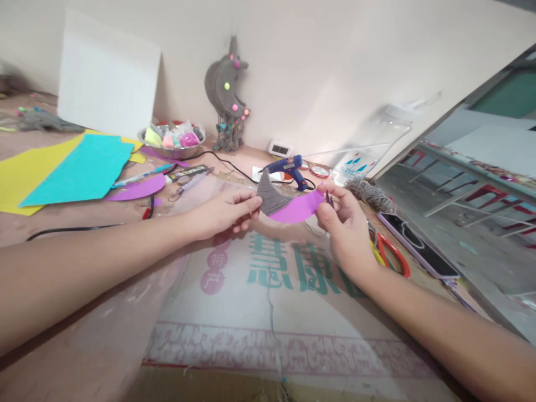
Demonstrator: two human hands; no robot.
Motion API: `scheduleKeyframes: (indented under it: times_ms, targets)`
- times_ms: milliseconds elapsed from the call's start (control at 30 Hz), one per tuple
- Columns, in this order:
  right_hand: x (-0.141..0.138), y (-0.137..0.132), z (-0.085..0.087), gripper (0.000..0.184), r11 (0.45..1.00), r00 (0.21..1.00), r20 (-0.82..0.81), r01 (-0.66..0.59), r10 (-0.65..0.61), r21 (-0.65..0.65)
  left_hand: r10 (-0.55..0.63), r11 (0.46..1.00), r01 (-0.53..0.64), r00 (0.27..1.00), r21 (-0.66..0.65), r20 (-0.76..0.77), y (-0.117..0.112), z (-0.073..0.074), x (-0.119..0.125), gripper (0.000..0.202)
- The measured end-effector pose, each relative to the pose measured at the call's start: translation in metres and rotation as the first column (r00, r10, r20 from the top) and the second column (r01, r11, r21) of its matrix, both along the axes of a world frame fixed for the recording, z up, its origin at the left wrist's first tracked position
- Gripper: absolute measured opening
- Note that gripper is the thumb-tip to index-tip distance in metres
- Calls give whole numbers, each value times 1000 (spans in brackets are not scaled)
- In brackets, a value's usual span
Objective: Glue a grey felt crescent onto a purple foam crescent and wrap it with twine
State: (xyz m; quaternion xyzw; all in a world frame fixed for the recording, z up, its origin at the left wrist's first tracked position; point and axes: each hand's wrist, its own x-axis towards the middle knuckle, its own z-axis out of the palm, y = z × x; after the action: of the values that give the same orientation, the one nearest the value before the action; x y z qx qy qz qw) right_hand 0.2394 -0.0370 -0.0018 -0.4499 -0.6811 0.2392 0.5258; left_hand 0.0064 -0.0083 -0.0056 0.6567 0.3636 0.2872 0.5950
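Observation:
Both of my hands hold up a purple paper crescent [298, 207] above the table. Its left end is wrapped in grey twine [271, 196]. My left hand [228, 213] pinches the twine-covered end, fingers closed on it. My right hand [341, 220] pinches the purple right tip, fingers closed. A loose bundle of grey twine [371, 194] lies on the table just behind my right hand.
A blue glue gun [288, 167] rests behind the crescent with its black cord trailing left. Teal [84, 170] and yellow paper sheets, a purple cut-out, pens and a metal bowl of pompoms [173, 139] lie left. A phone [419, 245] and red-handled pliers [393, 254] lie right. A finished moon decoration [226, 89] leans on the wall.

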Motion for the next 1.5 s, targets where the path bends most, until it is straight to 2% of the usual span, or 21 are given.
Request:
scheduleKeyframes:
  times_ms: [100, 267, 433, 600, 700, 767, 833, 900, 967, 1000, 1100, 1167, 1200, 1267, 1333, 1400, 1500]
  targets:
    - [0, 2, -3, 43, 997, 993, -115, -30, 21, -77, 24, 1000, -24, 1000, -4, 4, -1, 1, 0, 32]
    - [0, 4, -6, 43, 988, 987, -148, -84, 65, -127, 11, 1000, -11, 1000, 2, 20, 1, -3, 0, 34]
    - [3, 7, -6, 53, 994, 990, -139, -17, 3, -104, 18, 1000, -18, 999, -3, 45, 2, -5, 1, 34]
    - [-1, 3, -2, 18, 988, 998, -60, -45, 36, -150, 5, 1000, -5, 1000, -8, 22, 2, -4, 1, 34]
    - [-8, -9, 1, 11, 999, 1000, 29, 6, -5, -43, -21, 999, 22, 999, 23, -34, 3, -5, 1, 38]
    - [-9, -16, 2, 11, 993, 986, 163, 12, -32, 120, -52, 995, 58, 996, 80, -73, 3, -4, 1, 41]
    - [-8, -21, 2, 16, 948, 924, 382, -91, -34, 306, -83, 986, 97, 991, 134, -108, 3, -3, 1, 44]
    - [-6, -24, 2, 19, 878, 796, 604, -262, -37, 399, -85, 986, 99, 991, 137, -106, 2, -1, 1, 45]
    - [-5, -24, 2, 21, 832, 672, 739, -387, -42, 398, -47, 997, 51, 996, 64, -69, 1, 0, 1, 42]
    - [-6, -24, 2, 22, 822, 635, 772, -418, -40, 386, -28, 999, 29, 998, 17, -47, 1, 0, 2, 40]
    - [-7, -25, 0, 27, 812, 590, 806, -494, 50, 312, -2, 998, 3, 1000, -57, 15, 3, 0, 2, 37]
    - [-7, -26, -1, 31, 827, 624, 771, -496, 128, 264, 13, 998, -10, 999, -58, 44, 4, -1, 3, 35]
    - [-7, -27, -2, 31, 853, 674, 725, -455, 143, 255, 20, 998, -17, 999, -64, 45, 4, -1, 3, 34]
    - [-8, -27, -3, 28, 931, 811, 573, -291, 117, 221, 16, 997, -15, 1000, -76, 19, 2, 0, 3, 34]
    - [-11, -25, -2, 21, 987, 914, 401, -114, 58, 118, -3, 999, 2, 999, -49, -33, -2, 3, 3, 34]
    - [-15, -21, 2, 17, 999, 954, 298, -29, 40, -41, -17, 1000, 18, 995, 12, -98, -5, 6, 3, 34]
    - [-20, -16, 7, 21, 969, 958, 264, -43, 109, -241, -42, 996, 55, 986, 74, -160, -6, 8, 3, 33]
